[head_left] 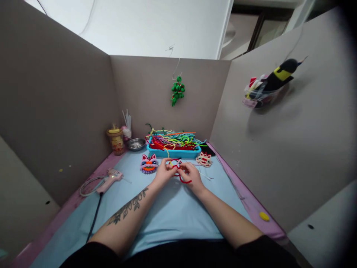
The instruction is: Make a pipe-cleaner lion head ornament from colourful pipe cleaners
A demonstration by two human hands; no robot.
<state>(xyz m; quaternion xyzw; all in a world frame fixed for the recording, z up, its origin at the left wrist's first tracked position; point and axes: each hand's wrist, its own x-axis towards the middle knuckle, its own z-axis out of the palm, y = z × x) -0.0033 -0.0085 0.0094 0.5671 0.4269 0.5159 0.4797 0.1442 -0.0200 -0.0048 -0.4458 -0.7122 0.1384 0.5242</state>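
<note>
Both hands meet over the light blue cloth (178,216), close to the front of the tray. My left hand (165,170) is closed, its fingertips pinching a piece made of red pipe cleaner (185,181). From the other side my right hand (192,174) pinches the same piece, and a red end curls out below the fingers. Some yellow and white strands show in the piece, but the fingers hide most of it. Just left of my left hand lies a purple and orange animal-face figure (148,164). A cream and red figure (204,159) lies beyond my right hand.
A blue tray (174,153) heaped with coloured pipe cleaners stands at the back. On the left are a pink glue gun (110,181), a metal bowl (136,144) and a lidded cup (116,141). Grey partitions enclose the table; a green ornament (177,91) hangs behind.
</note>
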